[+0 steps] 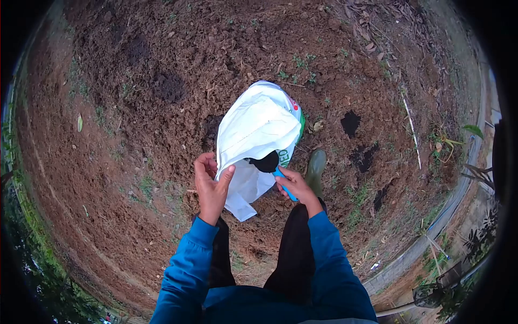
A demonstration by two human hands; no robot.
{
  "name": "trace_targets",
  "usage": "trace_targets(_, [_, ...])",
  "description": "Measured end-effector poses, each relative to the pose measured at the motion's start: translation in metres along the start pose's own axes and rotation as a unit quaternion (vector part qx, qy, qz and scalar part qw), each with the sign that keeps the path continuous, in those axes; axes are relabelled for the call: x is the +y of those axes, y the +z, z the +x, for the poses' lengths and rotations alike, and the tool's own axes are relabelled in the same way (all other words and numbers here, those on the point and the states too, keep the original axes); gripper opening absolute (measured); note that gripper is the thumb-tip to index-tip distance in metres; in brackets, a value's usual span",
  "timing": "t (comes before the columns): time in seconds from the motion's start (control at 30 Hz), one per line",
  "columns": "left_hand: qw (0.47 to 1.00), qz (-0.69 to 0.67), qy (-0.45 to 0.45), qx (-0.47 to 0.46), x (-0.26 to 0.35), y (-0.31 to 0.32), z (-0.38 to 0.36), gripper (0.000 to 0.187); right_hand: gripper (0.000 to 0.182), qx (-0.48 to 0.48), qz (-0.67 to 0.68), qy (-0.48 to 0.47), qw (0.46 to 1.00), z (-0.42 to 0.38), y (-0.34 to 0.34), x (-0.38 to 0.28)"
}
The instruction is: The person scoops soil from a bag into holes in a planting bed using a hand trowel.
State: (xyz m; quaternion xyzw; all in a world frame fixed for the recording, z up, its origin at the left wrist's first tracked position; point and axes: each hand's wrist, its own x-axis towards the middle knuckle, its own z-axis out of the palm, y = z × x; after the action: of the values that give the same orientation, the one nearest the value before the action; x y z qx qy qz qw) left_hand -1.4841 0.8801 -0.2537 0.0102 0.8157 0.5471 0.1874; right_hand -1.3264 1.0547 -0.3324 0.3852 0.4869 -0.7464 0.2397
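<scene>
A white woven sack (259, 121) with green and red print stands on the soil between my feet, its mouth facing me. My left hand (209, 186) grips the left edge of the sack's mouth between thumb and fingers. In my right hand (298, 186) is the blue handle of a hand trowel (286, 185), at the right side of the opening. Dark, crumbly soil (265, 162) is heaped on the trowel's blade and hides most of it. How much the sack contains is hidden by its folded side.
Brown tilled ground (162, 48) surrounds me. Dark soil patches lie to the right (350, 123) and upper left (169, 86). A green boot (315, 166) is beside the sack. A thin white stick (411, 129) lies at right, before a concrete edge (399, 264).
</scene>
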Motion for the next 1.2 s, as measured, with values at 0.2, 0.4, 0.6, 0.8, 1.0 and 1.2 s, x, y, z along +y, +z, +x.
trace_targets(0.2, [0.997,0.082,-0.01,-0.01,-0.009,-0.01,-0.042,0.077,0.047,0.037,0.033,0.015,0.999,-0.087,-0.04,-0.02])
trace_targets(0.4, [0.982,-0.006,-0.184,-0.035,-0.035,-0.022,-0.072,0.087,0.055,0.12,-0.04,0.012,0.992,-0.078,-0.081,-0.096])
trace_targets(0.6, [0.955,-0.133,-0.25,-0.083,-0.041,-0.012,-0.074,0.088,0.012,0.195,-0.107,0.01,0.975,0.006,-0.109,-0.174])
trace_targets(0.8, [0.908,-0.204,-0.348,-0.115,-0.049,0.0,-0.078,0.06,0.033,0.151,-0.133,0.079,0.976,-0.076,-0.076,-0.092])
trace_targets(1.0, [0.887,-0.22,-0.398,-0.078,-0.046,0.0,-0.064,0.04,0.04,-0.007,-0.101,0.094,0.99,-0.124,-0.012,-0.063])
trace_targets(1.2, [0.926,-0.096,-0.354,-0.086,-0.038,-0.01,-0.049,0.048,0.03,0.185,-0.655,-0.158,0.715,0.018,0.052,-0.044])
